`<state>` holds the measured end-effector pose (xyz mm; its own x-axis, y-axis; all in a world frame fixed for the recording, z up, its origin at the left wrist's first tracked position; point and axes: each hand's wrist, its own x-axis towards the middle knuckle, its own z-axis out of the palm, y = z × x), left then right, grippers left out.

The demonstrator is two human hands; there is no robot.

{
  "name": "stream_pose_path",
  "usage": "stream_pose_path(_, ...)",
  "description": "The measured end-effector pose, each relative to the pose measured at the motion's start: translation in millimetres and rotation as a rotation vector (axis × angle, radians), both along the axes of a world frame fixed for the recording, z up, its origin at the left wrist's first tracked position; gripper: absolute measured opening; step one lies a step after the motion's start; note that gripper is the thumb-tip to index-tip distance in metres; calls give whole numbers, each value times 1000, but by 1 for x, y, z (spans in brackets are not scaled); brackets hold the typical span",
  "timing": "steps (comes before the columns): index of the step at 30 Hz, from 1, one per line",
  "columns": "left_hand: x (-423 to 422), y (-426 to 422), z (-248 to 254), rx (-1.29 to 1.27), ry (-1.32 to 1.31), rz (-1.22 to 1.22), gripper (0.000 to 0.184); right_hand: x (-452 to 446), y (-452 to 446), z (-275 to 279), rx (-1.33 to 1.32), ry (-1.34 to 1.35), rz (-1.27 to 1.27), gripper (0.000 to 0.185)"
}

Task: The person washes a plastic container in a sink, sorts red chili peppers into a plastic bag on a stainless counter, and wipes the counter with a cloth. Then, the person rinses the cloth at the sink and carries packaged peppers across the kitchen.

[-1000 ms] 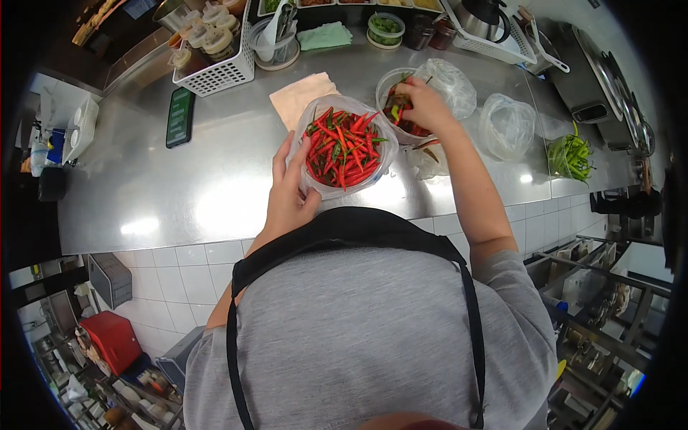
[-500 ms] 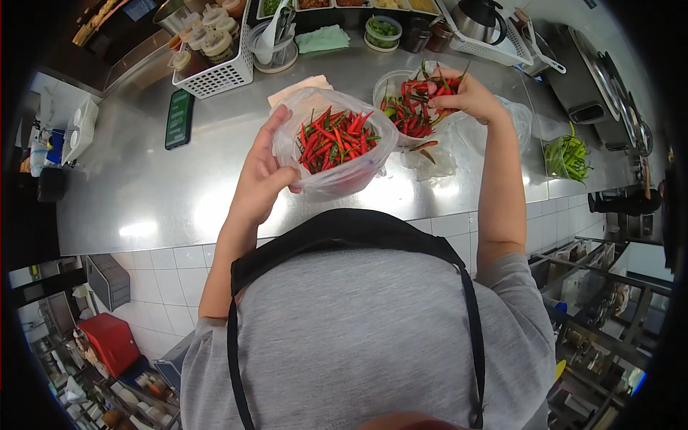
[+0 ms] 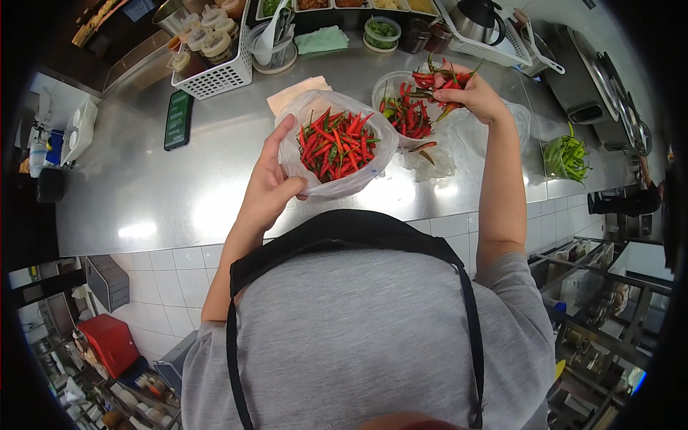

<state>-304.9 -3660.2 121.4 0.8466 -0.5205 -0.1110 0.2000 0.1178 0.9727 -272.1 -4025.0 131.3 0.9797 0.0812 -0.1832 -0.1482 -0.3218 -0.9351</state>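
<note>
Steel counter (image 3: 143, 193) carries everything below. White basket (image 3: 215, 80) with squeeze bottles (image 3: 218, 47) is at its far edge, left of centre; a white tray (image 3: 505, 51) with a kettle (image 3: 476, 18) sits by the far edge, right of centre.

Plastic bag (image 3: 367, 174): mid-counter, near the near edge, mouth open, full of red chilies (image 3: 337, 145). Left hand (image 3: 266, 188) holds its left side, index finger and thumb spread wide along it.

Clear bag (image 3: 517, 127): right part of counter, crumpled, between the right forearm and the green chilies (image 3: 571, 156), which stand bunched in a clear holder toward the right end.

Round tub (image 3: 382, 87): just beyond and right of the plastic bag, more red chilies (image 3: 412, 118) inside. Right hand (image 3: 479, 94) is above its right side, fingers narrowed on a loose bunch of chilies (image 3: 435, 77), mostly red, green stems sticking out.

Phone (image 3: 178, 120): left part of counter, screen lit. Green cloth (image 3: 322, 41): near far edge. Peach cloth (image 3: 297, 91): flat, partly under or behind the plastic bag, can't tell which.

Smallest: stray chilies (image 3: 425, 147) on thin clear plastic (image 3: 438, 163), just nearside of the tub.
</note>
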Motion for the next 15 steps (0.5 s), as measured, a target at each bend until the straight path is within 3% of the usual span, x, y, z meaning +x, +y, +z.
stream_pose_path(4, -2, -3, 2, -7, -34, 25, 81, -5, 16, 15, 3, -50, -20, 18)
stream_pose_path(6, -1, -6, 3, -13, -42, 29, 81, -7, 37, 29, 95, -126, 120, 18)
stream_pose_path(10, 0, -10, 5, -24, -41, 37, 82, -5, 111, 30, 31, -282, 510, 31)
stream_pose_path(12, 1, -10, 3, -19, -60, 52, 83, -7, 137, 23, -308, -481, 679, 29)
stream_pose_path(14, 0, -7, 2, -23, -57, 75, 83, -7, 137, 24, -337, -466, 691, 29)
stream_pose_path(15, 0, -5, 2, -21, -58, 75, 83, -5, 129, 35, -227, -405, 646, 29)
